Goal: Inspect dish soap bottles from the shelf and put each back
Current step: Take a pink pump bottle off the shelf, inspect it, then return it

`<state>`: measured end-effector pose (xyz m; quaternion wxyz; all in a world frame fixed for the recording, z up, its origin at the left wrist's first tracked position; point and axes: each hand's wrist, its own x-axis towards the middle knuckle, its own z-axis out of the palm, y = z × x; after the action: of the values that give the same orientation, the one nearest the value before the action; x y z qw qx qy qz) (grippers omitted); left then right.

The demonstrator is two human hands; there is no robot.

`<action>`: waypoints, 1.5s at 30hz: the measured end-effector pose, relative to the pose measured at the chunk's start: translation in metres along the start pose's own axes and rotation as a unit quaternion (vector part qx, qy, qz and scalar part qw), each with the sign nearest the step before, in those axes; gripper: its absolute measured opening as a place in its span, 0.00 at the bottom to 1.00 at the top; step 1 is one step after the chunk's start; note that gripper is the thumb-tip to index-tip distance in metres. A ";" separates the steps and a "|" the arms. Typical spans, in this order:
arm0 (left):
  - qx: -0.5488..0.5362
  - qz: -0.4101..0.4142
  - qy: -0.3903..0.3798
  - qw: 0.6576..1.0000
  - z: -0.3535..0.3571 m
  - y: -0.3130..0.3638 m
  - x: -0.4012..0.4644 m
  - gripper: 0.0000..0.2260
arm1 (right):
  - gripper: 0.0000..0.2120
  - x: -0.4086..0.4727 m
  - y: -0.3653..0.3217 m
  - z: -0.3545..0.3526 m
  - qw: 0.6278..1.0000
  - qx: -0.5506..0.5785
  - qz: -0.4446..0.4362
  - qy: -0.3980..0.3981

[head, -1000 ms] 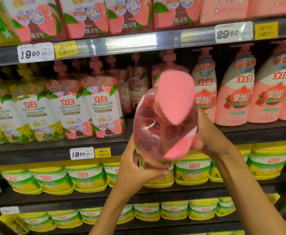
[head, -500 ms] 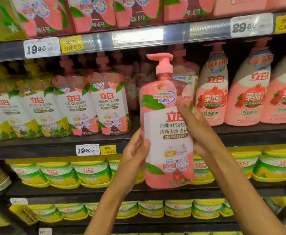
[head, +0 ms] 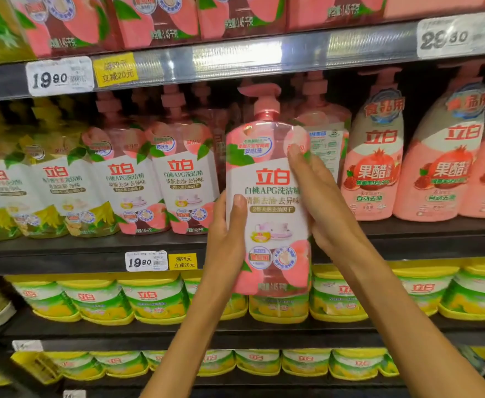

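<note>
Shop, stocked shelves [head: 160, 262], price tags [head: 146, 261]

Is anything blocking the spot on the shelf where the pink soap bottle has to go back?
Nothing visible blocks it. The peach bottle, held upright by the left hand and right hand, is in front of a gap in the front row. Another pink bottle stands farther back; the gap's floor is hidden behind the held one.

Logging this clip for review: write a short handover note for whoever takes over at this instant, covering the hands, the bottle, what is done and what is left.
Left hand: grips the left edge of the peach dish soap bottle, thumb on the label.
Right hand: holds its right side.
Bottle: upright, label facing the camera, in front of the middle shelf, off it.
Done: bottle taken out, front in view.
Left: put it back in the gap beside the peach bottles on the shelf.
</note>
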<state>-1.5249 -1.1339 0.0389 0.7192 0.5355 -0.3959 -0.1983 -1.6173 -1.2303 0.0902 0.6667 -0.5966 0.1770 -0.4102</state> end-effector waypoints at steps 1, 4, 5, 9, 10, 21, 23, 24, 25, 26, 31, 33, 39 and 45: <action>0.009 0.013 0.007 1.000 -0.002 0.001 0.005 0.27 | 0.23 0.004 -0.002 0.004 1.000 -0.004 -0.008 -0.002; 0.027 0.053 0.023 0.998 -0.005 0.002 0.020 0.26 | 0.20 0.015 -0.003 0.012 0.999 -0.008 -0.043 -0.007; 0.028 0.068 0.029 0.997 -0.006 0.002 0.025 0.25 | 0.19 0.018 -0.003 0.014 0.998 -0.004 -0.058 -0.006; 0.020 0.109 0.047 0.993 -0.010 -0.006 0.041 0.22 | 0.20 0.027 0.004 0.022 0.993 0.008 -0.114 0.015; 0.022 0.114 0.050 0.992 -0.011 -0.010 0.043 0.23 | 0.25 0.028 0.006 0.024 0.992 0.002 -0.123 0.020; 0.111 0.131 0.107 0.979 -0.014 -0.046 0.050 0.40 | 0.26 0.039 0.049 0.033 0.947 -0.121 -0.271 0.126; 0.198 0.172 0.152 0.953 -0.014 -0.047 0.049 0.37 | 0.22 0.041 0.053 0.034 0.930 -0.116 -0.314 0.154; 0.246 0.200 0.181 0.931 -0.014 -0.048 0.049 0.35 | 0.22 0.042 0.055 0.034 0.927 -0.103 -0.322 0.162; 0.286 0.229 0.210 0.907 -0.014 -0.049 0.051 0.33 | 0.22 0.043 0.056 0.034 0.926 -0.092 -0.326 0.164; 0.304 0.249 0.229 0.891 -0.013 -0.051 0.052 0.31 | 0.22 0.044 0.057 0.034 0.924 -0.092 -0.333 0.166; 0.331 0.289 0.268 0.857 -0.011 -0.059 0.063 0.24 | 0.24 0.052 0.057 0.030 0.890 -0.216 -0.358 0.181; 0.370 0.295 0.271 0.838 -0.009 -0.059 0.070 0.24 | 0.25 0.054 0.056 0.027 0.882 -0.260 -0.347 0.186; 0.467 0.277 0.323 0.775 -0.001 -0.060 0.087 0.22 | 0.22 0.059 0.040 0.027 0.790 -0.411 -0.366 0.270; 0.529 0.254 0.316 0.745 0.004 -0.059 0.089 0.22 | 0.20 0.064 0.038 0.028 0.768 -0.464 -0.340 0.282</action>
<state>-1.4655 -1.2198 0.0160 0.4280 0.7422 -0.3085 0.4134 -1.5461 -1.2622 0.0773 0.0457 -0.7115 0.3114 -0.6283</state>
